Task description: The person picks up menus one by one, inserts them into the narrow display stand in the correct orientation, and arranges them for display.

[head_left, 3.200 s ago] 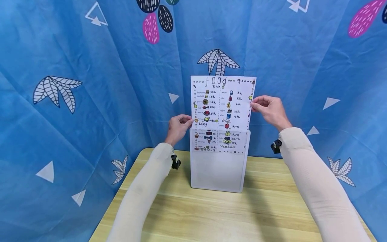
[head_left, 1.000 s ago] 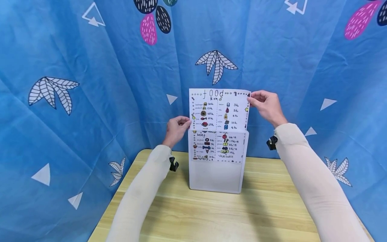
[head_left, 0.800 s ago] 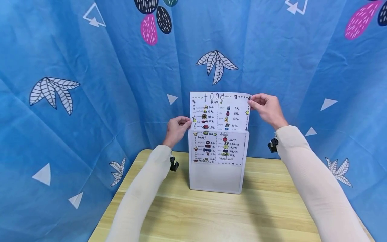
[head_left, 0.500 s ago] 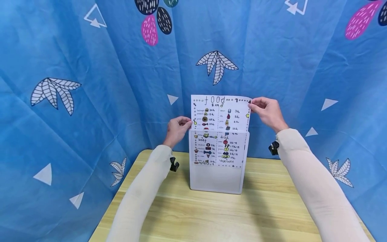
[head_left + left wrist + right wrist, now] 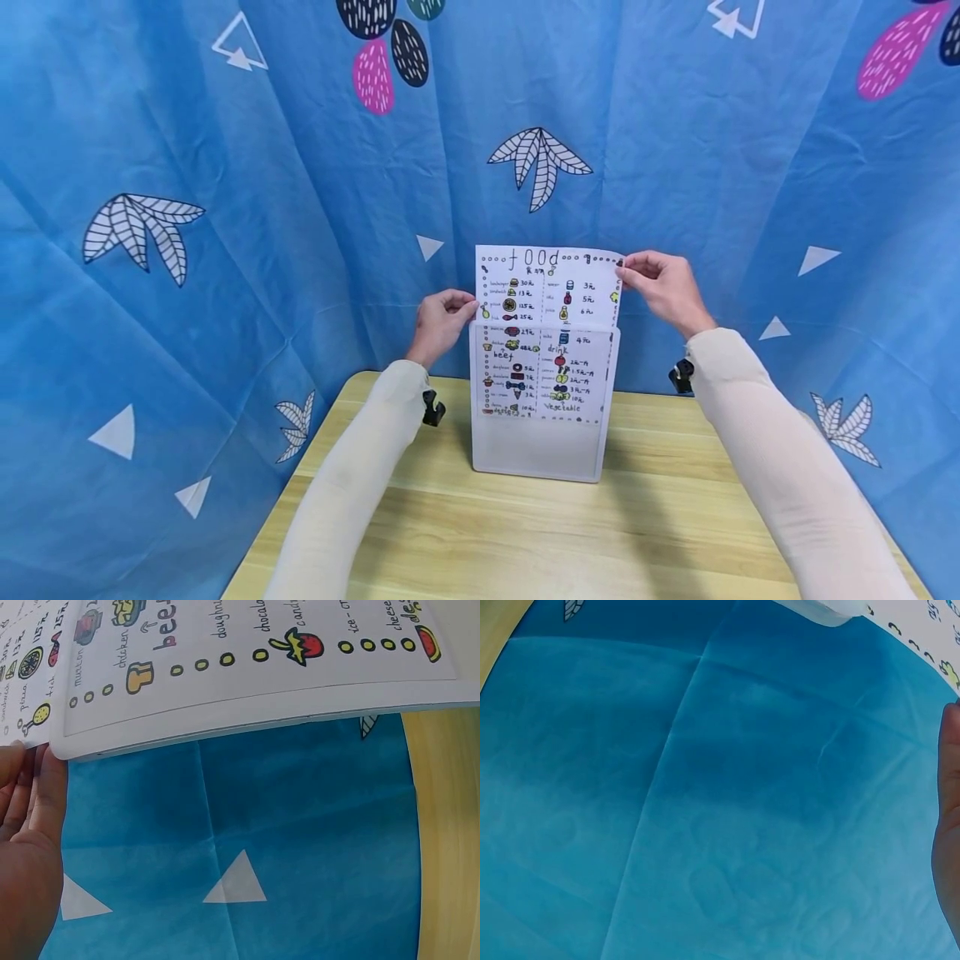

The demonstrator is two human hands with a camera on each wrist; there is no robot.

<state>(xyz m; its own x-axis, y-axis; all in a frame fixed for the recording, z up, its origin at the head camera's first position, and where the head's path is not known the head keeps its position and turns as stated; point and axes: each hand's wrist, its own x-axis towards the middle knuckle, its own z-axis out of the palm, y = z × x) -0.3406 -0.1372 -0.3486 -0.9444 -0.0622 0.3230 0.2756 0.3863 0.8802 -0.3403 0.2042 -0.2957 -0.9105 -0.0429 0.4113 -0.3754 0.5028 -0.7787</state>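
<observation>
A hand-drawn "food" menu sheet (image 5: 547,287) stands partly inside a translucent white plastic sleeve (image 5: 542,437) that is upright on the wooden table (image 5: 525,542). My left hand (image 5: 438,321) holds the sleeve's upper left corner, fingers curled at its edge. My right hand (image 5: 660,283) pinches the sheet's upper right corner. The left wrist view shows the sleeve's edge (image 5: 225,724) with the menu (image 5: 247,645) behind it and my left hand (image 5: 26,832) at the frame's left. In the right wrist view only the sleeve's corner (image 5: 821,611) and a sliver of my right hand (image 5: 949,825) show.
A blue patterned cloth (image 5: 225,208) hangs close behind and on both sides of the table. Small black clips sit on both cream sleeves near the wrists (image 5: 433,408). The table's near part lies in front of the plastic sleeve.
The menu sheet has slid further down into the sleeve, and my right hand has come down with it. My left hand has stayed at the sleeve's corner.
</observation>
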